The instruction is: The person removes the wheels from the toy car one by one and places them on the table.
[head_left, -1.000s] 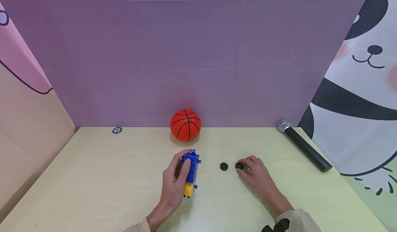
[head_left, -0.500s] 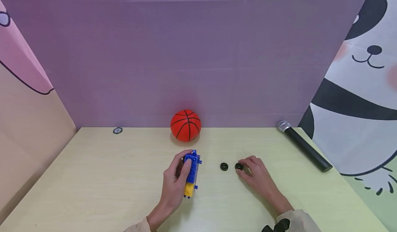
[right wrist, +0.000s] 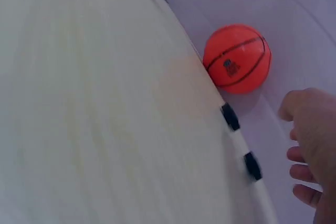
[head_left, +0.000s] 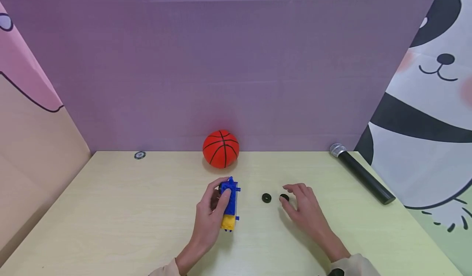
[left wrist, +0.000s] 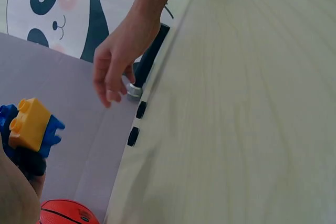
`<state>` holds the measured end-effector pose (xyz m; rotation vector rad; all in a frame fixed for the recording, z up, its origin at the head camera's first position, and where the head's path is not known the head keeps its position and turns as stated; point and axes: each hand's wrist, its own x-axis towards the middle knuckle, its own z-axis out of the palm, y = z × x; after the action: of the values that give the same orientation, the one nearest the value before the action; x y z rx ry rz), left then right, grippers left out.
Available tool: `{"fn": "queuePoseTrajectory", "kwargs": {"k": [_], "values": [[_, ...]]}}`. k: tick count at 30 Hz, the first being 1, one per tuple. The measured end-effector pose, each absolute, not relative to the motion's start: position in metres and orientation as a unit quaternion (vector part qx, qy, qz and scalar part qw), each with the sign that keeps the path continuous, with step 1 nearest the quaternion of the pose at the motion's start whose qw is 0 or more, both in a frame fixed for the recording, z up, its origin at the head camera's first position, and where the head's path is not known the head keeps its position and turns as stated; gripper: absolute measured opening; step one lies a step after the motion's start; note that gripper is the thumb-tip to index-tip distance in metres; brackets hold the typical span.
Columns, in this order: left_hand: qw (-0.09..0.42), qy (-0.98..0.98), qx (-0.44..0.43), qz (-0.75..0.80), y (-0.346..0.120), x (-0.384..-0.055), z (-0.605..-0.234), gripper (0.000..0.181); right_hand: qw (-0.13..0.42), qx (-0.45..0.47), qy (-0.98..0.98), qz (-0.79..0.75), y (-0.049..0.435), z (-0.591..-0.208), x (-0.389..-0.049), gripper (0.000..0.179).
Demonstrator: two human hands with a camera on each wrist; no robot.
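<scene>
My left hand (head_left: 206,220) grips a blue and yellow toy-brick vehicle (head_left: 231,205), thumb across its top. Short blue axle stubs stick out from the vehicle's right side, and a black wheel (left wrist: 30,161) shows on its other side in the left wrist view. Two small black toy wheels lie on the table: one wheel (head_left: 266,198) in full sight, the other wheel (head_left: 284,196) partly covered by my right thumb in the head view. Above that second wheel hovers my right hand (head_left: 309,212), thumb and fingers parted with nothing between them; the left wrist view shows it apart from both wheels.
A red toy basketball (head_left: 221,149) sits at the table's back edge, beyond my left hand. Toward the back right lies a black microphone (head_left: 365,176). A small round chip (head_left: 139,155) is at the back left. A purple backdrop (head_left: 236,62) rises behind the table (head_left: 110,218).
My right hand has let go of the wheel, its fingers spreading apart and lifting. The left hand has shifted slightly right and turned the toy vehicle a little.
</scene>
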<state>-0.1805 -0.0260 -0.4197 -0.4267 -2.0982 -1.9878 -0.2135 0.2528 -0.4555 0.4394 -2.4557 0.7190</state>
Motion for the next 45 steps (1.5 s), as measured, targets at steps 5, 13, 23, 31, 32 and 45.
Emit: {"fn": "queuePoseTrajectory", "kwargs": {"k": [5,13,23,31,32,45], "values": [[0.081,-0.677,-0.111,-0.723,-0.026,-0.182,-0.417,0.042,0.251,0.196,-0.894,0.315,0.225,-0.434,-0.193,0.029],[0.077,-0.646,-0.087,-0.754,-0.022,-0.181,-0.415,0.048,0.057,0.231,-0.868,0.436,0.178,-0.419,-0.166,0.035],[0.076,-0.620,-0.081,-0.777,-0.024,-0.183,-0.421,0.057,-0.028,0.178,-0.811,0.556,0.168,-0.416,-0.162,0.027],[-0.069,-0.659,-0.170,-0.729,-0.036,-0.183,-0.423,0.054,-0.014,0.188,-0.782,0.595,0.188,-0.407,-0.171,0.028],[-0.087,-0.660,-0.180,-0.724,-0.036,-0.183,-0.422,0.053,-0.011,0.194,-0.784,0.589,0.189,-0.406,-0.172,0.028],[-0.154,-0.699,-0.246,-0.653,-0.031,-0.184,-0.425,0.046,0.001,0.192,-0.803,0.564,0.181,-0.409,-0.165,0.027]]}}
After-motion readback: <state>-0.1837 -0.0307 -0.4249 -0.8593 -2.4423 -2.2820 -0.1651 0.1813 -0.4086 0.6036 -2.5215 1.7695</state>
